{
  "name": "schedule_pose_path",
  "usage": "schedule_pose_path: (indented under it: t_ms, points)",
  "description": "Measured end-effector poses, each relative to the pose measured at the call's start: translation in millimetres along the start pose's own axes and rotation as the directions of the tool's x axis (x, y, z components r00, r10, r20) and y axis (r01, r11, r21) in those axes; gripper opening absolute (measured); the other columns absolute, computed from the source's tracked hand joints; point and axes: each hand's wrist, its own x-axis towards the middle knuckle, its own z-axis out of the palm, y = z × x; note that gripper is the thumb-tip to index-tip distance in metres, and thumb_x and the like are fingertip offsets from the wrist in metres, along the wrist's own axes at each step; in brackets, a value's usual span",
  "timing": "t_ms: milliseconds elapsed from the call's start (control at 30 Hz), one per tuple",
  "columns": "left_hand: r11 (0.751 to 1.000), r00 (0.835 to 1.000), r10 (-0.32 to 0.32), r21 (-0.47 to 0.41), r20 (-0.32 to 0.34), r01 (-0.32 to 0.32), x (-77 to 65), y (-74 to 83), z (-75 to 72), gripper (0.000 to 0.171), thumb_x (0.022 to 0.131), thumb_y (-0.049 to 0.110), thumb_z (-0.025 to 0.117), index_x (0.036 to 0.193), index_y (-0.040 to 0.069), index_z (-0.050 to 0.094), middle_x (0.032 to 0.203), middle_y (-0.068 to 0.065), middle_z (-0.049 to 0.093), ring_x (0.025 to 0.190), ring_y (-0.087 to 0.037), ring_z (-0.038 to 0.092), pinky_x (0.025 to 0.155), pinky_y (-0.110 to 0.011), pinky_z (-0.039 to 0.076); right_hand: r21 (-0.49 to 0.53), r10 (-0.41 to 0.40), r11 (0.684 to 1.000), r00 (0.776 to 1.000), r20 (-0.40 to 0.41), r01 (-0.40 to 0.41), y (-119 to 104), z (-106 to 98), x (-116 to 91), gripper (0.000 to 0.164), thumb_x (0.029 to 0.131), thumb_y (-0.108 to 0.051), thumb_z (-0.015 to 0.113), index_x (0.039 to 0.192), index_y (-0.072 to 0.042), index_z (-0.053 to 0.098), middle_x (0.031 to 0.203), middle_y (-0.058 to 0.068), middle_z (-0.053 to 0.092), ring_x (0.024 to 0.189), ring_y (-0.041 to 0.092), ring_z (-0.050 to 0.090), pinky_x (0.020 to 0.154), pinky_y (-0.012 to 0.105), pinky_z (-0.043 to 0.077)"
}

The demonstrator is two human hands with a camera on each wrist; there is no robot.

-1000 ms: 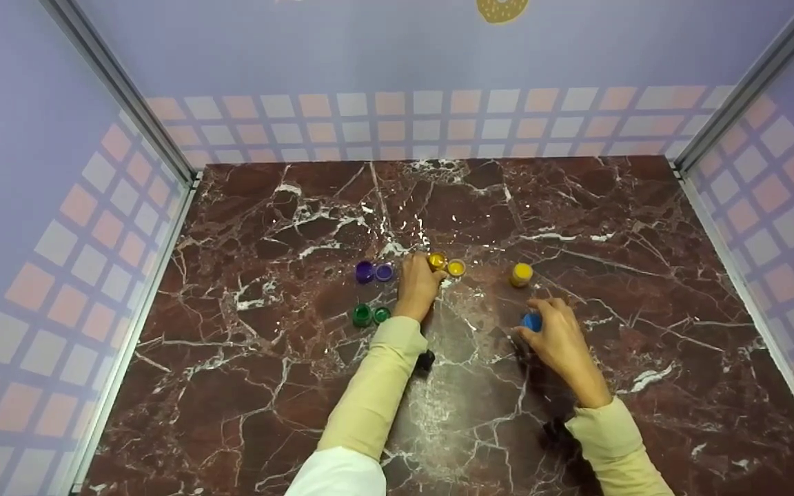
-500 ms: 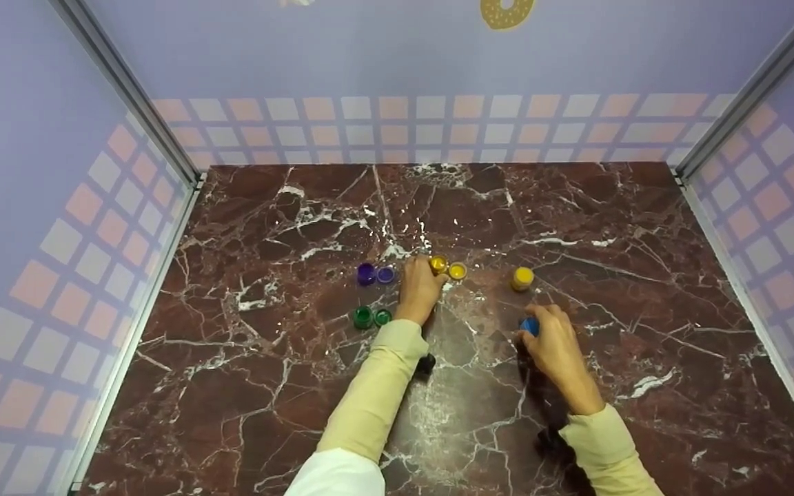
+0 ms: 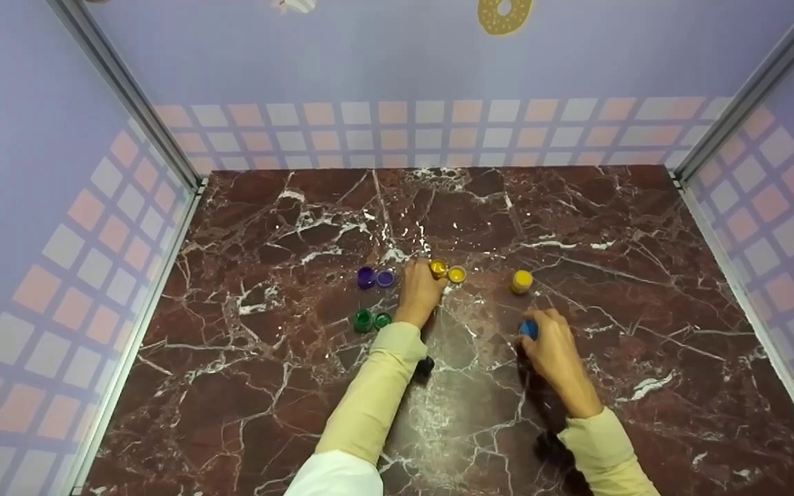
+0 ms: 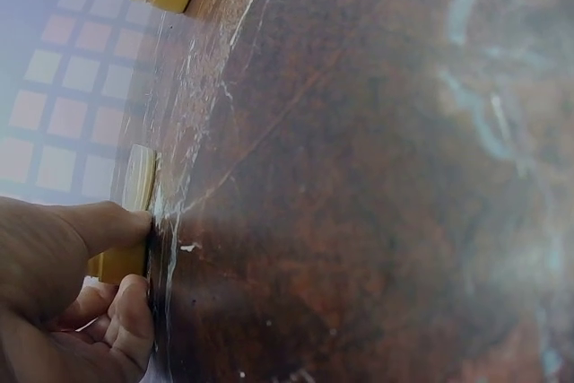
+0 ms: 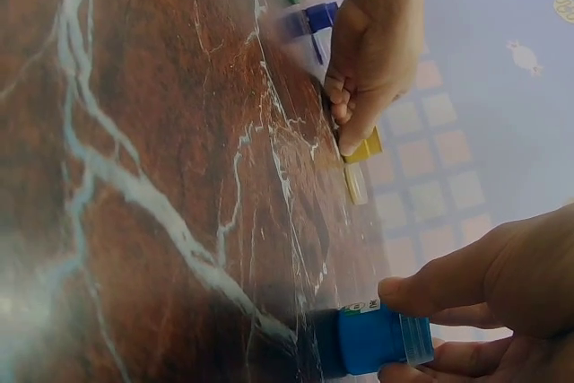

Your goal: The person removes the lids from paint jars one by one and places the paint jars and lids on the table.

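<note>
My left hand (image 3: 420,293) grips an uncapped yellow paint jar (image 3: 438,267) standing on the table, thumb on one side and fingers on the other. The jar's yellow-stained lid (image 3: 457,275) lies just right of it. On the right, my right hand (image 3: 554,348) holds a small blue paint jar (image 5: 366,338) between thumb and fingers; its clear lid (image 5: 416,340) is on. The blue jar stands upright, its base close at the table surface. Beyond the right hand stands a capped yellow paint jar (image 3: 522,282), untouched.
Left of the left hand are an uncapped purple jar (image 3: 366,277) with its lid (image 3: 385,278) and an uncapped green jar (image 3: 362,320) with its lid (image 3: 382,321). Tiled-pattern panels (image 3: 431,131) enclose the marbled table (image 3: 266,413) at the back and both sides.
My right hand has drawn slightly nearer the body and left, its fingers closing in around the blue jar. The left hand stays on its yellow jar. The head view has tilted up a little.
</note>
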Motion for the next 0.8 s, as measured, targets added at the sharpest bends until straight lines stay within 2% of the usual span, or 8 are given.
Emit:
schedule_pose_path:
  t_ms: [300, 500, 700, 800]
  points:
    - [0.999, 1.000, 0.018, 0.026, 0.003, -0.019, -4.5, -1.1, -5.4, 0.036, 0.075, 0.015, 0.077, 0.102, -0.001, 0.060, 0.101, -0.015, 0.057, 0.096, -0.030, 0.056, 0.084, -0.037, 0.045, -0.001, 0.004, 1.000, 1.000, 0.026, -0.004, -4, 4, -2, 0.037, 0.070, 0.005, 0.071, 0.106, 0.006, 0.064, 0.099, 0.023, 0.056, 0.096, 0.041, 0.051, 0.081, 0.052, 0.041]
    - [1.000, 0.999, 0.023, -0.012, 0.023, -0.022, -8.5, -0.9, -12.8, 0.032, 0.075, 0.008, 0.075, 0.101, -0.004, 0.061, 0.098, -0.018, 0.058, 0.095, -0.032, 0.056, 0.084, -0.039, 0.045, 0.005, -0.024, 1.000, 0.999, 0.028, 0.024, -8, 6, -3, 0.037, 0.068, 0.006, 0.072, 0.104, 0.007, 0.063, 0.096, 0.023, 0.057, 0.092, 0.041, 0.052, 0.079, 0.051, 0.042]
    - [0.999, 1.000, 0.021, -0.034, -0.004, -0.021, -18.0, -2.4, -20.5, 0.045, 0.073, 0.006, 0.075, 0.112, -0.006, 0.056, 0.103, -0.016, 0.055, 0.096, -0.030, 0.055, 0.085, -0.038, 0.044, -0.004, -0.016, 1.000, 0.999, 0.048, 0.017, -15, 8, -5, 0.032, 0.072, -0.001, 0.072, 0.102, 0.005, 0.064, 0.098, 0.020, 0.057, 0.093, 0.039, 0.052, 0.078, 0.049, 0.043]
    - [0.998, 0.999, 0.042, -0.044, -0.017, -0.043, -26.2, -2.2, -23.2, 0.047, 0.073, 0.008, 0.075, 0.114, -0.005, 0.054, 0.106, -0.015, 0.054, 0.098, -0.029, 0.054, 0.086, -0.037, 0.044, -0.011, -0.006, 1.000, 0.998, 0.056, 0.006, -18, 8, -6, 0.029, 0.075, -0.005, 0.072, 0.102, 0.004, 0.064, 0.098, 0.019, 0.057, 0.092, 0.037, 0.052, 0.077, 0.048, 0.044]
